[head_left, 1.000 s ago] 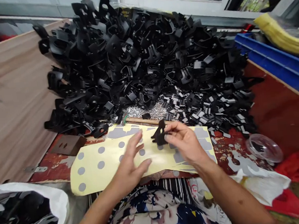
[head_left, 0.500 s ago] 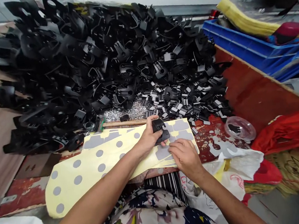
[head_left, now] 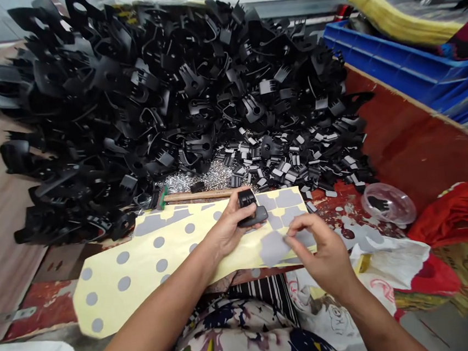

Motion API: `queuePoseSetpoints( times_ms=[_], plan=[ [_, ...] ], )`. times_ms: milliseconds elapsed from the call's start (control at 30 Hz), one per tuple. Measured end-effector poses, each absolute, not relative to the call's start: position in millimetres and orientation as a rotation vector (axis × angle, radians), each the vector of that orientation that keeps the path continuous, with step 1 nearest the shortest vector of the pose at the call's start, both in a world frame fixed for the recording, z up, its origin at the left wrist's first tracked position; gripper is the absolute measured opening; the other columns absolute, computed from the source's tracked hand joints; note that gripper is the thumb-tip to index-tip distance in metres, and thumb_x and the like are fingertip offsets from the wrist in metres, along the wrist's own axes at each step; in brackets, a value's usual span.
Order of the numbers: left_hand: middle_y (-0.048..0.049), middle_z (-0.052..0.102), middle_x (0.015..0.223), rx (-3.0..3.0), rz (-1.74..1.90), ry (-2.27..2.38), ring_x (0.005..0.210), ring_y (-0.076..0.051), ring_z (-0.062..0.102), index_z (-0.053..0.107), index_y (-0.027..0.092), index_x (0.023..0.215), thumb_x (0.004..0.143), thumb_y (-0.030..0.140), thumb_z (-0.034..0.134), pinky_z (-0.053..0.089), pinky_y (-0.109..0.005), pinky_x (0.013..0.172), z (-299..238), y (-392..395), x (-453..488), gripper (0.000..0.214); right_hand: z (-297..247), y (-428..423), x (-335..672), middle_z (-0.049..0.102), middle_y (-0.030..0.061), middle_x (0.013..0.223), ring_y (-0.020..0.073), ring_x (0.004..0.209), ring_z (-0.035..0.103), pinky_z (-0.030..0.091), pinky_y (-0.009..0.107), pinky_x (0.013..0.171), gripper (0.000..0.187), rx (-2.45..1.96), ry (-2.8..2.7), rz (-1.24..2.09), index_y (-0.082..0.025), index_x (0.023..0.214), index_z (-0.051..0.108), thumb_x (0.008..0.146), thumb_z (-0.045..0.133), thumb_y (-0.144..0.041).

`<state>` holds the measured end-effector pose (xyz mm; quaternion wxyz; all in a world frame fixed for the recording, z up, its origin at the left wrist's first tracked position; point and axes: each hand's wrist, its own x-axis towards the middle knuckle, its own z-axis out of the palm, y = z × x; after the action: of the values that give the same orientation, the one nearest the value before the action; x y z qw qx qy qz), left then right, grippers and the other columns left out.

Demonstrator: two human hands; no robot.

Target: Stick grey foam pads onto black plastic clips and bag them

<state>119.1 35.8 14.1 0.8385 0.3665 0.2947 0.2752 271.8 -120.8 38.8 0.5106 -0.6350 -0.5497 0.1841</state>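
My left hand [head_left: 231,228] is closed around a black plastic part [head_left: 252,209], held just above the sheets. Between the thumb and forefinger of my right hand [head_left: 321,244] is a grey sticker [head_left: 274,247], pinched at its right edge and lifted off the sheet. Beneath both hands lie yellow backing sheets [head_left: 143,264], some with grey round stickers and others with larger grey shapes. Beyond the sheets, a hammer [head_left: 203,195] with a wooden handle lies across the table.
A tall heap of black plastic parts [head_left: 159,89] fills the back. In front of it are small metal pins [head_left: 213,176] and small black pieces [head_left: 286,165]. A clear plastic bowl [head_left: 402,206], red cloth [head_left: 448,215] and blue crate [head_left: 397,66] stand at right.
My right hand has moved right, peeling a grey sticker up from the sheet. The black part in my left hand has turned slightly. The whole view has shifted a little.
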Motion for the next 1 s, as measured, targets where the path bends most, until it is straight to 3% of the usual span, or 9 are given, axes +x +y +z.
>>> queuePoseSetpoints(
  times_ms=[167, 367, 1000],
  plan=[
    [-0.0058, 0.065, 0.116, 0.576, 0.564, 0.571, 0.084, -0.016, 0.063, 0.063, 0.029, 0.126, 0.092, 0.049, 0.073, 0.055, -0.025, 0.066, 21.4, 15.4, 98.3, 0.041, 10.8, -89.2, 266.6, 0.065, 0.0015, 0.09, 0.0195, 0.088, 0.065, 0.053, 0.034, 0.085, 0.016, -1.507, -1.104, 0.511, -0.024, 0.102, 0.062, 0.089, 0.071, -0.021],
    [-0.0078, 0.065, 0.116, 0.504, 0.609, 0.526, 0.093, -0.023, 0.066, 0.06, 0.028, 0.129, 0.095, 0.051, 0.068, 0.061, -0.036, 0.071, 21.6, 5.6, 91.4, 0.042, 0.4, -74.0, 248.3, 0.065, 0.0025, 0.092, 0.0195, 0.088, 0.064, 0.053, 0.034, 0.084, 0.011, -1.469, -1.1, 0.527, -0.023, 0.099, 0.063, 0.091, 0.07, -0.024],
    [-0.0102, 0.063, 0.129, 0.507, 0.649, 0.457, 0.099, -0.023, 0.068, 0.055, 0.028, 0.13, 0.098, 0.047, 0.063, 0.06, -0.032, 0.07, 16.5, 4.2, 81.6, 0.038, -3.6, -69.4, 236.4, 0.065, 0.0016, 0.09, 0.0203, 0.088, 0.062, 0.05, 0.035, 0.083, 0.007, -1.528, -1.17, 0.471, -0.023, 0.095, 0.064, 0.091, 0.069, -0.023]
  ],
)
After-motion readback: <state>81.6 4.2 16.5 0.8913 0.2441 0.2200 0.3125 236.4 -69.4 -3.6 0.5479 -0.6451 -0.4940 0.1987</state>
